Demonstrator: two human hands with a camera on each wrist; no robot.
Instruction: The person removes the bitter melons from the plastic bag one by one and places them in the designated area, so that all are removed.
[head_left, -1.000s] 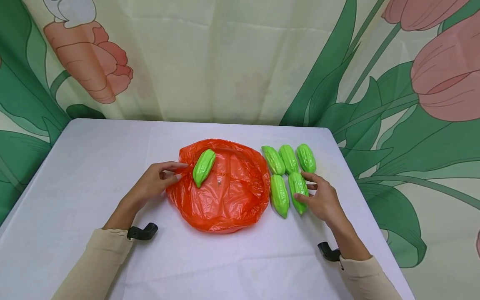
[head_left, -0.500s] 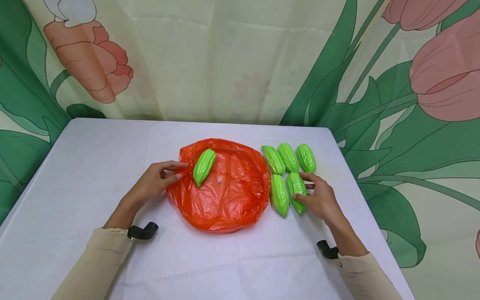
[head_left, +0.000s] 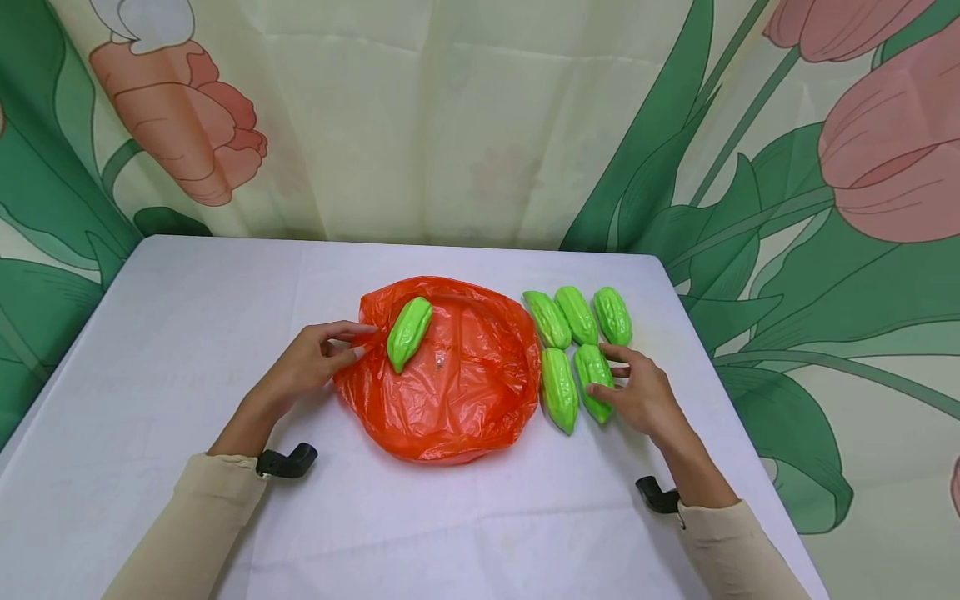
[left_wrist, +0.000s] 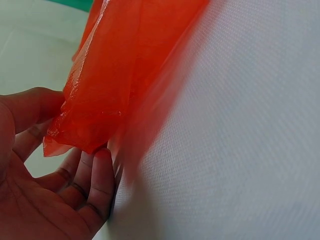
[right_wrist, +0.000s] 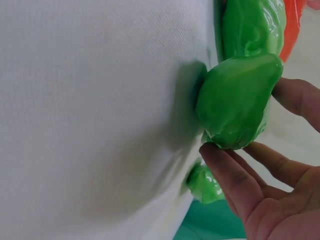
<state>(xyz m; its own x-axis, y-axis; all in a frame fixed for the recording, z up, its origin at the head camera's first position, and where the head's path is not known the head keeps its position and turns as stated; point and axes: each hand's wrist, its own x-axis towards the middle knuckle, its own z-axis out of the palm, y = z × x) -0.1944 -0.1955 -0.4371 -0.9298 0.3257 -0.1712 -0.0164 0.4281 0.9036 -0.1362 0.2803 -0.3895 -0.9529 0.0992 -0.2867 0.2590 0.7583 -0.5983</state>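
Observation:
A red plastic bag point(head_left: 465, 392) lies spread on the table, one green bitter melon point(head_left: 408, 333) resting on its upper left part. At the bag's left edge my left hand point(head_left: 311, 362) pinches the thin plastic between thumb and fingers; the left wrist view shows the gathered red film point(left_wrist: 100, 105) there. To the right of the bag, my right hand point(head_left: 645, 393) holds the front right bitter melon point(head_left: 592, 371), thumb on its near side and fingers at its far right side. In the right wrist view its rounded green end point(right_wrist: 237, 102) hangs close over the cloth.
More green bitter melons stand in two rows right of the bag: three point(head_left: 577, 315) at the back and another point(head_left: 559, 392) in front, close to the bag's edge. White cloth covers the table point(head_left: 450, 533). A printed curtain point(head_left: 480, 125) hangs behind it.
My right hand and the bitter melon in it have shifted slightly to the left. The back middle bitter melon has moved marginally. My left hand stays on the bag's edge.

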